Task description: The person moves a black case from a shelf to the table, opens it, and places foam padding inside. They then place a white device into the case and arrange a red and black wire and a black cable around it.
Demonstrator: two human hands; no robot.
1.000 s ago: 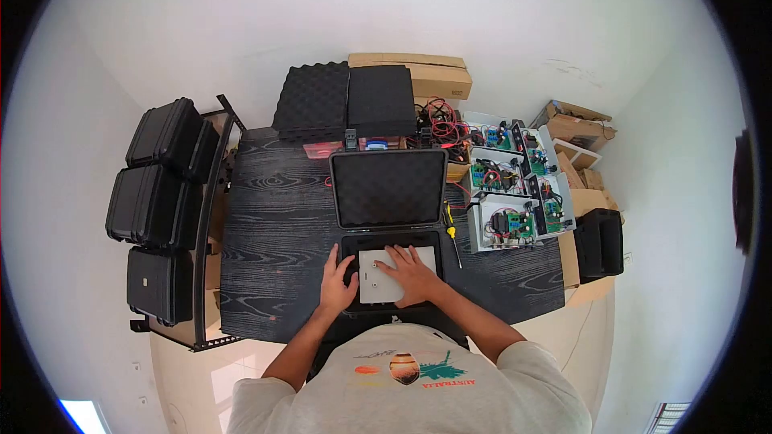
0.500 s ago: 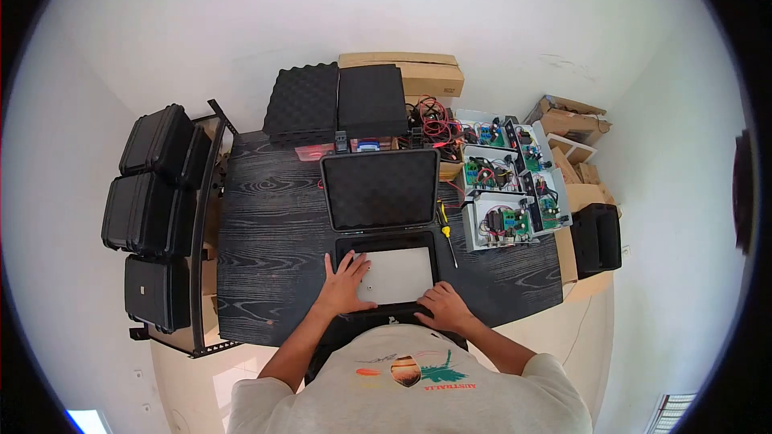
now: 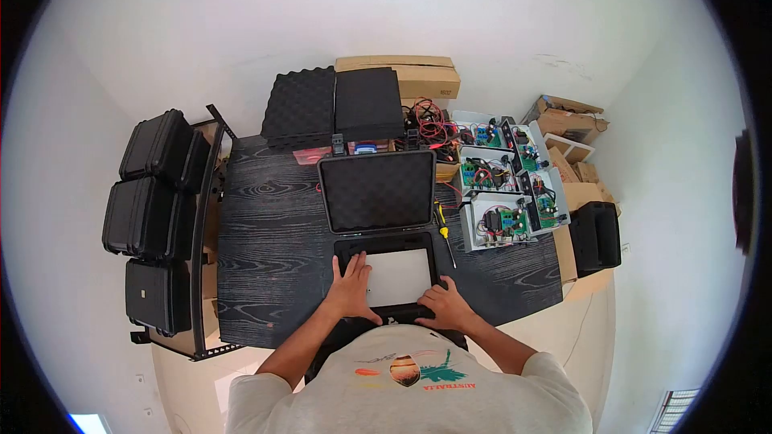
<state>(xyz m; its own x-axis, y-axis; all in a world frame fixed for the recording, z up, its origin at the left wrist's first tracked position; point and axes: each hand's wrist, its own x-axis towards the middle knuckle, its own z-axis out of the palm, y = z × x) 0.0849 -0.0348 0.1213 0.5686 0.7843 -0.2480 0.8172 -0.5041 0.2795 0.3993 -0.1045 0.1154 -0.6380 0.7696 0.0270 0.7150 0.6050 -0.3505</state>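
An open black case (image 3: 378, 191) lies on the dark wooden table (image 3: 265, 249), its foam-lined lid raised away from me. A white plate (image 3: 398, 275) sits flat in the case's lower half. My left hand (image 3: 351, 288) rests spread on the plate's left edge and the case rim. At the case's near right corner, my right hand (image 3: 438, 305) has its fingers curled over the front rim.
Several open grey boxes with circuit boards and wires (image 3: 505, 185) stand at the table's right. A yellow-handled screwdriver (image 3: 443, 234) lies beside the case. Foam blocks (image 3: 334, 104) and a cardboard box (image 3: 422, 74) are behind. Closed black cases (image 3: 153, 209) stack on a left rack.
My right hand has come off the white plate and moved back to the case's near right rim. The left hand has slid onto the plate's left edge.
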